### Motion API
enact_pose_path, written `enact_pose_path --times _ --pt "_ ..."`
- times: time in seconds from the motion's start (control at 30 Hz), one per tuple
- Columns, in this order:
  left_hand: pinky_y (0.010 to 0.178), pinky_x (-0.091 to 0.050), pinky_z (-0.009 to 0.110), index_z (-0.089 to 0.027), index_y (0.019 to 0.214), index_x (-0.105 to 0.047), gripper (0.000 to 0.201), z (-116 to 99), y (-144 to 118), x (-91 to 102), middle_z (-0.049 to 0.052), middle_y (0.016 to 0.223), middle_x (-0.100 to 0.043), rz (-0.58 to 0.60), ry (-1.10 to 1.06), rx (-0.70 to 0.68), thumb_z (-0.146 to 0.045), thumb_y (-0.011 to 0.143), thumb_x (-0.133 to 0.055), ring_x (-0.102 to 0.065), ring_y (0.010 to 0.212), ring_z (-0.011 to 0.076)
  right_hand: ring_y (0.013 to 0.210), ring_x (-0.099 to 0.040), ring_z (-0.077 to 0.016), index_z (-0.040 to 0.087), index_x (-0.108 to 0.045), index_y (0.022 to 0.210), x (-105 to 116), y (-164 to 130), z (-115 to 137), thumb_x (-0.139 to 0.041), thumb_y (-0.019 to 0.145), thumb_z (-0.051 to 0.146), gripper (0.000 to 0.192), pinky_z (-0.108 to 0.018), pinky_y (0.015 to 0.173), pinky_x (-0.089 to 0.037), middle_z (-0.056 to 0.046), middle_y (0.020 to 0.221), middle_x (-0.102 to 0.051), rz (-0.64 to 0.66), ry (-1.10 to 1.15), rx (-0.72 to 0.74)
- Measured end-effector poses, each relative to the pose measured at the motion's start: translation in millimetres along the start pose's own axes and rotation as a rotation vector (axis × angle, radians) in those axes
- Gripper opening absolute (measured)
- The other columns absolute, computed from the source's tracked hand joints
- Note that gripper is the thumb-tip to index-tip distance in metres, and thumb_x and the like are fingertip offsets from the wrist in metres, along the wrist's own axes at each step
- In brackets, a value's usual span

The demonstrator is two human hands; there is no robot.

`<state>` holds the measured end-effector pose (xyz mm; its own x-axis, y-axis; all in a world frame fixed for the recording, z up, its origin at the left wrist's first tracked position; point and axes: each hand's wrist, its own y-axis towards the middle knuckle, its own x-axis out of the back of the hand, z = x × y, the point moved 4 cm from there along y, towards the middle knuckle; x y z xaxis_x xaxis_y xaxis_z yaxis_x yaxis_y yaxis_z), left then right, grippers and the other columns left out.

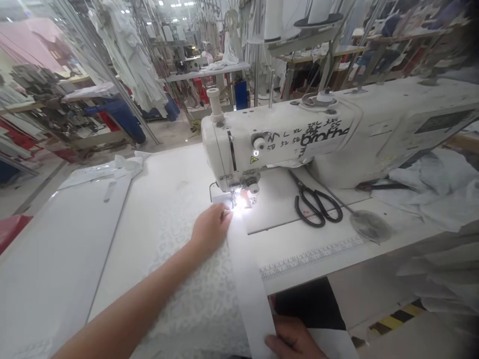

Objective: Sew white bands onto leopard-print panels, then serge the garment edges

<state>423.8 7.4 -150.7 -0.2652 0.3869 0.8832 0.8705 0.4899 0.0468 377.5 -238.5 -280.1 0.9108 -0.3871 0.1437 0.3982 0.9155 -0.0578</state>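
Observation:
My left hand (212, 224) is closed beside the lit needle area of a white sewing machine (284, 132), its fingers pinching the edge of the cloth near the presser foot. A long white fabric strip (249, 279) runs from the needle toward me. Its near end is gripped by my right hand (295, 339) at the table's front edge, thumb on top. Pale patterned fabric (202, 299) spreads under my left forearm, left of the strip. Glare hides the needle and the exact stitching spot.
Black-handled scissors (316, 204) lie right of the needle. A printed ruler scale (310, 259) runs along the table's front edge. Crumpled white cloth (437, 184) is piled at the right. A white board (63, 249) lies at the left. Other workstations stand behind.

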Motion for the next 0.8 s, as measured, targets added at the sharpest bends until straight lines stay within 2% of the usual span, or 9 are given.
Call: enact_pose_path --times 0.27,0.4,0.47,0.57,0.63,0.67,0.73,0.8 --pt "0.053 -0.033 0.025 -0.021 0.083 -0.057 0.016 2 0 -2.7 -0.001 0.071 -0.057 -0.028 -0.013 0.026 -0.031 0.081 -0.045 -0.049 0.060 0.0137 0.062 -0.050 -0.0151 0.015 -0.064 0.071 2 1 1 -0.044 0.085 0.052 0.045 -0.026 0.061 -0.043 -0.004 0.065 -0.054 -0.065 0.063 -0.058" --pt "0.053 -0.034 0.025 -0.021 0.081 -0.056 0.016 3 0 -3.9 -0.001 0.069 -0.056 -0.026 -0.017 0.031 -0.031 0.081 -0.045 -0.049 0.059 0.0135 0.061 -0.049 -0.0146 0.015 -0.062 0.065 2 4 -2 -0.045 0.084 0.052 0.045 -0.025 0.060 -0.043 -0.003 0.064 -0.053 -0.083 0.026 -0.061" --pt "0.053 -0.036 0.026 -0.021 0.088 -0.055 0.015 4 -1 -4.4 0.000 0.076 -0.057 -0.044 -0.021 0.028 -0.030 0.081 -0.045 -0.050 0.060 0.0136 0.061 -0.049 -0.0144 0.016 -0.062 0.066 3 5 -2 -0.045 0.085 0.052 0.044 -0.025 0.060 -0.043 -0.003 0.063 -0.053 -0.088 0.008 -0.073" --pt "0.063 -0.044 0.029 -0.022 0.103 -0.051 0.022 0 -3 -2.0 0.005 0.103 -0.055 -0.158 0.020 -0.116 -0.024 0.082 -0.047 -0.053 0.082 0.0178 0.059 -0.048 -0.0141 0.016 -0.062 0.067 3 6 -2 -0.044 0.085 0.051 0.044 -0.025 0.058 -0.042 -0.003 0.062 -0.051 -0.094 0.004 -0.076" --pt "0.079 -0.044 0.035 -0.021 0.097 -0.055 0.018 -8 -5 -0.9 0.006 0.114 -0.051 -0.224 0.134 -0.289 -0.018 0.083 -0.046 -0.046 0.101 0.0227 0.059 -0.048 -0.0141 0.015 -0.062 0.067 2 6 -2 -0.043 0.086 0.051 0.044 -0.025 0.058 -0.042 -0.003 0.062 -0.051 -0.093 0.012 -0.069" --pt "0.085 -0.042 0.039 -0.021 0.089 -0.058 0.016 -11 -7 -1.4 0.006 0.113 -0.051 -0.227 0.201 -0.360 -0.016 0.084 -0.044 -0.043 0.105 0.0242 0.059 -0.048 -0.0141 0.015 -0.062 0.067 2 6 -2 -0.042 0.086 0.051 0.045 -0.025 0.058 -0.042 -0.003 0.063 -0.051 -0.088 0.014 -0.063" --pt "0.088 -0.041 0.041 -0.019 0.079 -0.059 0.020 -16 -8 -4.5 0.006 0.104 -0.056 -0.159 0.291 -0.436 -0.012 0.084 -0.042 -0.045 0.103 0.0239 0.060 -0.048 -0.0141 0.015 -0.062 0.067 1 6 -2 -0.042 0.087 0.050 0.044 -0.025 0.059 -0.042 -0.003 0.064 -0.052 -0.075 0.007 -0.051" --pt "0.085 -0.044 0.039 -0.018 0.082 -0.059 0.022 -18 -10 -8.2 0.006 0.097 -0.059 -0.050 0.313 -0.447 -0.010 0.084 -0.039 -0.049 0.096 0.0219 0.060 -0.048 -0.0141 0.015 -0.062 0.068 1 7 -1 -0.042 0.087 0.049 0.043 -0.025 0.058 -0.042 -0.003 0.064 -0.052 -0.067 -0.007 -0.045"
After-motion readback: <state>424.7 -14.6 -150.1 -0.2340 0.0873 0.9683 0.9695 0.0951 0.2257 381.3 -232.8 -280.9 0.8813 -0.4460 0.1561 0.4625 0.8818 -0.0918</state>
